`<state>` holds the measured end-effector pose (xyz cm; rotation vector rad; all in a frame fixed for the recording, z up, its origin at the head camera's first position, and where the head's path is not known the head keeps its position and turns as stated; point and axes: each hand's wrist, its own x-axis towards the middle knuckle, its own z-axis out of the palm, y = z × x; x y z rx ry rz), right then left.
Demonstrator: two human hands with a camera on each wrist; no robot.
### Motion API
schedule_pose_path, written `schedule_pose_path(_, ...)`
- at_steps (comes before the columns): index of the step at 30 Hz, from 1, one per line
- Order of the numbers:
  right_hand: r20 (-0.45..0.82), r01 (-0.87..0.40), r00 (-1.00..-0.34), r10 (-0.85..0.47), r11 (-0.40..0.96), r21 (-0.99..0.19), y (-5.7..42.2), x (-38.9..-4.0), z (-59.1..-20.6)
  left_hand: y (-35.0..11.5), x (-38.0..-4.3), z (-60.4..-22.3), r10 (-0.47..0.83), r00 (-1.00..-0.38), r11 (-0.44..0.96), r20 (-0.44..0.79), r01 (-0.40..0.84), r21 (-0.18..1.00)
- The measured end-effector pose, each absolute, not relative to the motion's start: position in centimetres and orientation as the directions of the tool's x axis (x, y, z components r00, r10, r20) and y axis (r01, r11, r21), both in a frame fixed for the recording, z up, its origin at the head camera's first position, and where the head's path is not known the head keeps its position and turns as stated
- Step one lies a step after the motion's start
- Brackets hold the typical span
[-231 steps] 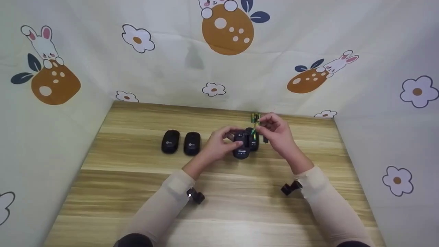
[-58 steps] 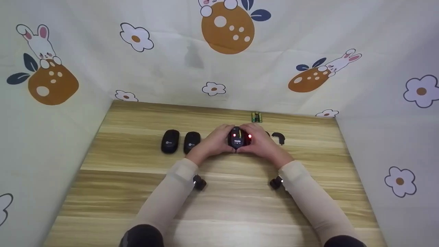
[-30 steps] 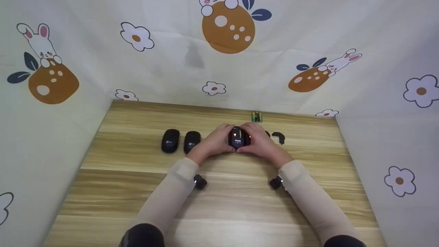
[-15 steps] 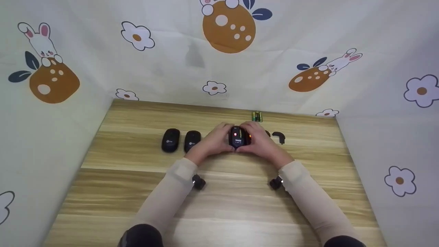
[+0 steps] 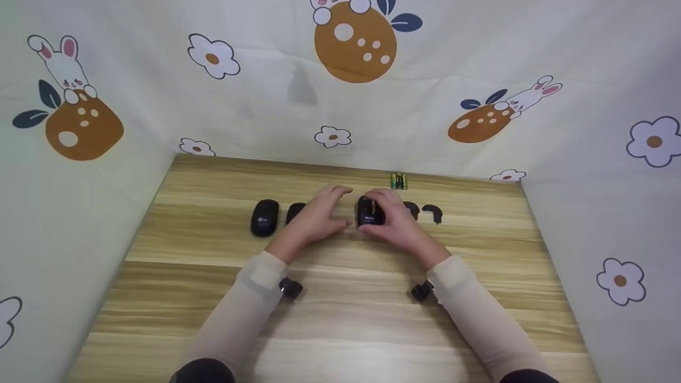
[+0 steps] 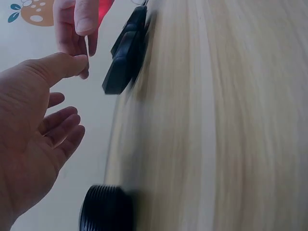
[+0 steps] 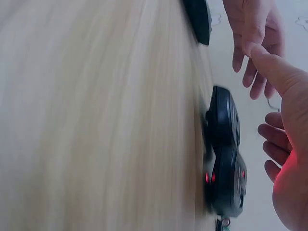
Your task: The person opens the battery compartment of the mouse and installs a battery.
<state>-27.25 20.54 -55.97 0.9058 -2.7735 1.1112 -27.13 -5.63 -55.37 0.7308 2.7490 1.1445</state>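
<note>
My left hand (image 5: 317, 213) hovers left of an upturned black computer mouse (image 5: 368, 211), fingers and thumb spread apart and holding nothing. Over that mouse is my right hand (image 5: 393, 215), thumb and fingers arched around its outline in the head view. The right wrist view shows a gap between my right hand (image 7: 296, 139) and the mice. Two upturned mice lie side by side there, the nearer mouse (image 7: 228, 180) glowing red and the farther mouse (image 7: 222, 118) beyond it. In the head view the right hand hides most of the second one.
A black mouse (image 5: 265, 218) lies upright at the left; another mouse (image 5: 295, 211) is partly behind my left hand. Several green-and-black batteries (image 5: 398, 181) lie near the back wall. Black curved covers (image 5: 433, 213) lie right of my right hand. Patterned fabric walls (image 5: 266, 106) border the wooden table (image 5: 340, 319).
Earlier the left hand held a mouse and the right a battery. Then both hands framed the upturned mice, red lights showing. Now the left hand has moved away leftward.
</note>
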Motion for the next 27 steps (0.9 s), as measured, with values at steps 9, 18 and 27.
schedule_pose_path(9, 0.245, -0.528, -0.825, -0.509, 0.543, -0.653, 18.7, -26.2, -55.6, -9.4, -26.1, -54.9, 0.437, -0.889, 0.598, 0.135, 0.4, 0.694)
schedule_pose_path(18, 0.264, -0.569, -0.797, -0.543, 0.528, -0.63, 16.5, -25.7, -55.6, -12.3, -25.4, -54.7, 0.41, -0.908, 0.604, 0.088, 0.343, 0.72)
schedule_pose_path(27, 0.206, -0.555, -0.788, -0.581, 0.523, -0.647, 13.1, -25.6, -55.6, -14.5, -25.4, -54.3, 0.435, -0.9, 0.656, 0.036, 0.344, 0.671)
